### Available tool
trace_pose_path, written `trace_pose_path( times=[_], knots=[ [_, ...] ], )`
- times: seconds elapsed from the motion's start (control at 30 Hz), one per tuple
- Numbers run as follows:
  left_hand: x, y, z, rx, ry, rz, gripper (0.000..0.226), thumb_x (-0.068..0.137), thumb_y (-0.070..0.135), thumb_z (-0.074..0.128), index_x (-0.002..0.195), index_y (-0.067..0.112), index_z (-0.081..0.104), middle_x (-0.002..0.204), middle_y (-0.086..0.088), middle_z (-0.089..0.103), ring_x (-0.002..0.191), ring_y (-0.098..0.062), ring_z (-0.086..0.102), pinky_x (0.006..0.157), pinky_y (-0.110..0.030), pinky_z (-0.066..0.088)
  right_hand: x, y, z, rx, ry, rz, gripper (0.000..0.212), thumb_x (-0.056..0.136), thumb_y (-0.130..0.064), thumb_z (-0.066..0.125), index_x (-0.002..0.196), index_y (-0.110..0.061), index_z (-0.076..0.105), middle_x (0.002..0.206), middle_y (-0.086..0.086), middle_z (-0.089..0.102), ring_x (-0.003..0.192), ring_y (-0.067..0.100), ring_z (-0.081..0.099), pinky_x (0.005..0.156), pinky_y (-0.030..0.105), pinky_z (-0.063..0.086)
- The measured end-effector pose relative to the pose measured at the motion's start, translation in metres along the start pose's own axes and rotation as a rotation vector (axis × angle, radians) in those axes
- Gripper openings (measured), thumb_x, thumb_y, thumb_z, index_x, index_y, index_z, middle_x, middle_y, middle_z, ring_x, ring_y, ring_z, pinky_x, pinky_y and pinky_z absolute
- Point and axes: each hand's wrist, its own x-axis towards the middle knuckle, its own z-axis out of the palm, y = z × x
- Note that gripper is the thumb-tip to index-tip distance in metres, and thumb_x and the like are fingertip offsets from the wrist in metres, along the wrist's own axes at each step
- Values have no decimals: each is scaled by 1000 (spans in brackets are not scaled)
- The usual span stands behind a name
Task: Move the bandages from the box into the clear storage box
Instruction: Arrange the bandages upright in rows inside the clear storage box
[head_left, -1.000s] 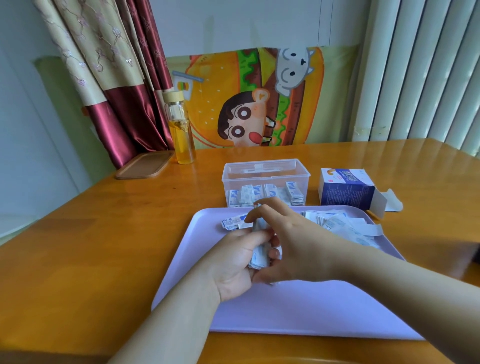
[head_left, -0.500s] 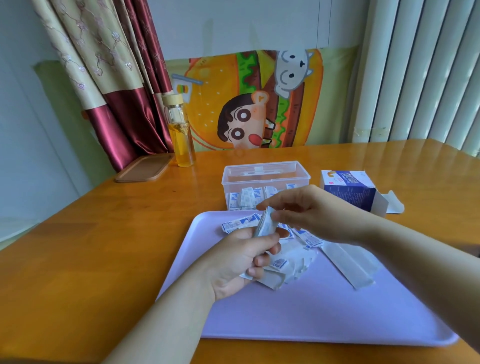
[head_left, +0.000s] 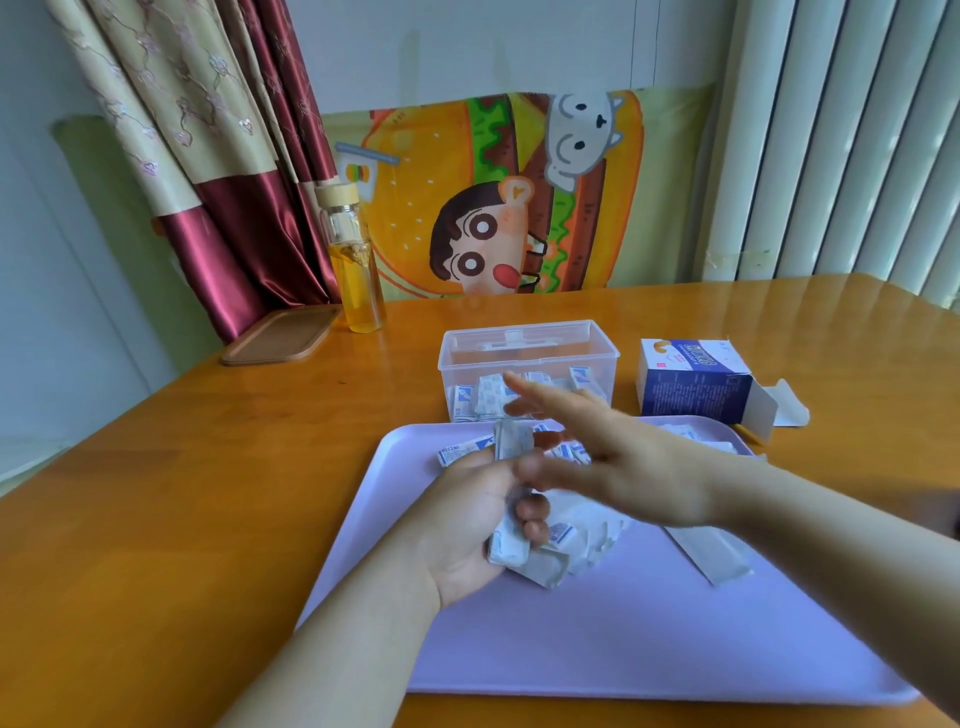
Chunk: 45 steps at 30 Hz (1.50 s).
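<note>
Desk (head_left: 208, 519) carries everything. The lavender tray (head_left: 623, 649) sits right in front of you. The clear storage box (head_left: 524, 358) stands just past the tray's far edge, dead ahead of both hands, and its top looks open. The blue box (head_left: 696, 389) lies on its side to the right of it, flap end open. Your right hand (head_left: 613, 457) is spread, fingers straight, blurred, and holds nothing I can see. It hovers over the left, fingertips nearest the storage box. Your left hand (head_left: 467, 530) is curled round a stack of bandages (head_left: 511, 441), long axis pointing away from you toward that box. Loose bandages (head_left: 582, 540) lie on the tray just right of the left hand, and more (head_left: 483, 402) already sit inside the storage box. My read: go straight forward over the near wall. It's a short path, and the left hand has the load.
</note>
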Motion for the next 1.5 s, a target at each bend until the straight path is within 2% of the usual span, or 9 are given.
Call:
trace_pose_path(
  times=[0.13,0.43,0.63,0.77,0.93,1.03,1.17,1.37,1.5],
  knots=[
    [0,-2,5,-44,16,-34,19,94,5,44,82,12,56,58,1,45,46,-8,33,44,-18,35,-8,1,17,-344,-49,-95,133,62,-54,79,142,-33,-26,122,-28,14,114,-9,16,94,6,17],
    [-1,1,7,77,-57,0,19,93,6,42,88,10,60,82,-12,54,80,-24,53,61,-29,44,-4,6,28,-358,122,-234,119,67,-44,75,143,-37,-17,115,-12,28,106,4,33,82,3,26],
    [2,9,7,161,-34,36,16,95,4,43,89,9,57,73,-5,51,58,-14,47,54,-24,41,4,7,11,-335,105,-222,120,65,-42,80,148,-33,-7,105,-17,26,94,3,33,83,7,31],
    [13,23,0,163,-8,5,12,94,9,51,94,14,62,64,3,47,50,-10,41,53,-22,35,18,4,-20,131,41,-64,81,79,-27,73,145,-33,27,121,-16,53,102,-4,53,92,14,43],
    [37,51,0,306,-76,46,17,99,14,45,95,15,61,61,7,49,51,-7,40,50,-18,36,43,2,-58,59,162,-24,12,86,-9,65,91,-19,69,79,-5,72,68,2,65,66,15,49],
    [57,74,8,379,-57,95,16,97,17,47,100,12,62,58,8,50,49,-6,43,50,-18,39,64,0,-78,13,247,0,22,84,-9,67,76,-27,59,73,3,68,61,8,60,60,18,47],
    [85,93,14,486,5,149,14,98,19,46,95,12,58,73,3,60,60,-9,56,62,-24,49,95,7,-93,-181,354,34,11,84,-15,67,90,-19,58,69,-3,54,62,15,47,61,25,42],
    [130,110,4,1204,17,162,28,92,31,48,101,13,67,105,-11,69,91,-23,61,89,-41,46,131,44,-103,-243,276,222,13,91,-6,52,102,-11,56,92,7,63,68,16,63,55,19,53],
    [152,111,1,1265,-63,79,25,93,20,42,96,24,67,101,0,67,89,-17,56,74,-26,36,151,73,-101,-409,156,316,18,91,-10,51,107,-14,58,87,1,58,72,16,56,52,20,42]
  ],
)
